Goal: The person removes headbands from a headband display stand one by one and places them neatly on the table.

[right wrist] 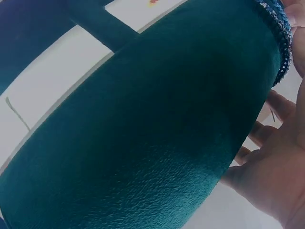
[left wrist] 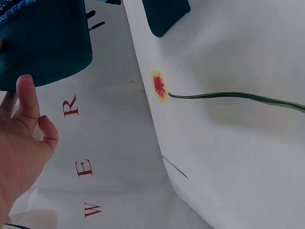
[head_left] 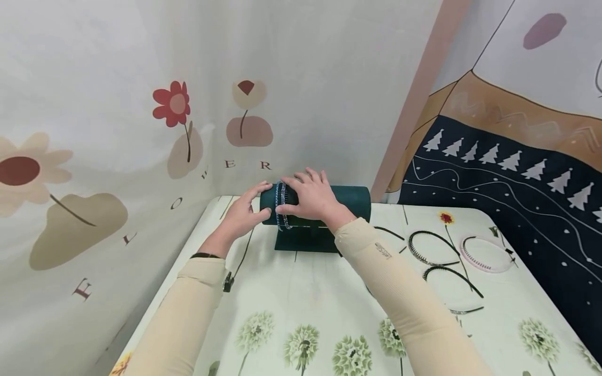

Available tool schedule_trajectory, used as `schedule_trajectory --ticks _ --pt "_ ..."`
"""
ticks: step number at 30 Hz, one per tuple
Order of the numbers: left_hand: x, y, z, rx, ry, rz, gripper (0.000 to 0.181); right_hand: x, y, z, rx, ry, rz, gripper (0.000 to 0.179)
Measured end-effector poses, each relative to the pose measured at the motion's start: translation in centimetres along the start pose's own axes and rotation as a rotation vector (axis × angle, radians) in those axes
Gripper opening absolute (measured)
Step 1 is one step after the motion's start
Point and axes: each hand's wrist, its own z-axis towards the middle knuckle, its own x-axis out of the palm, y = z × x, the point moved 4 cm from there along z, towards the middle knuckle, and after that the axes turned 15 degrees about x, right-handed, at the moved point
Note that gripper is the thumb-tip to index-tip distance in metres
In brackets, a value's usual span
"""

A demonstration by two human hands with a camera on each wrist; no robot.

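A dark teal velvet headband stand (head_left: 351, 201), a padded roll on a flat base, stands at the table's back. Near the roll's left end sit a blue braided headband (head_left: 278, 201) and, just right of it, a sparkly headband (head_left: 284, 194). My left hand (head_left: 241, 213) holds the roll's left end, thumb in front and fingers over the top. With thumb and index finger, my right hand (head_left: 312, 197) pinches the sparkly headband, its other fingers spread over the roll. In the right wrist view, those spread fingers (right wrist: 259, 133) lie along the roll's far side.
On the right of the flower-printed table lie several dark headbands (head_left: 432, 248) and a pink headband (head_left: 486, 255). My right sleeve (head_left: 390, 277) covers part of that group. A small black clip-like object (head_left: 228, 282) is near my left wrist. A printed curtain (head_left: 320, 104) hangs close behind the stand.
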Motion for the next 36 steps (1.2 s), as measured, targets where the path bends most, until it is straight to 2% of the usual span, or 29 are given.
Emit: schedule_trajectory --ticks 9,16,23,30,36 --pt "0.0 0.2 0.0 0.001 -0.004 0.003 0.07 -0.2 0.0 0.6 0.025 0.046 -0.03 0.087" --pt "0.1 0.0 0.0 -0.006 0.003 -0.011 0.07 -0.5 -0.2 1.2 0.07 0.118 -0.027 0.085" --pt "0.0 -0.1 -0.1 -0.005 -0.001 -0.016 0.07 -1.0 0.2 1.2 0.031 0.071 -0.028 0.079" --pt "0.0 0.1 -0.2 -0.004 -0.002 -0.021 0.07 -0.8 0.2 0.8 0.019 0.061 -0.121 0.101" --pt "0.0 0.0 -0.1 -0.003 -0.001 -0.014 0.07 -0.9 -0.2 0.5 0.03 0.069 -0.095 0.102"
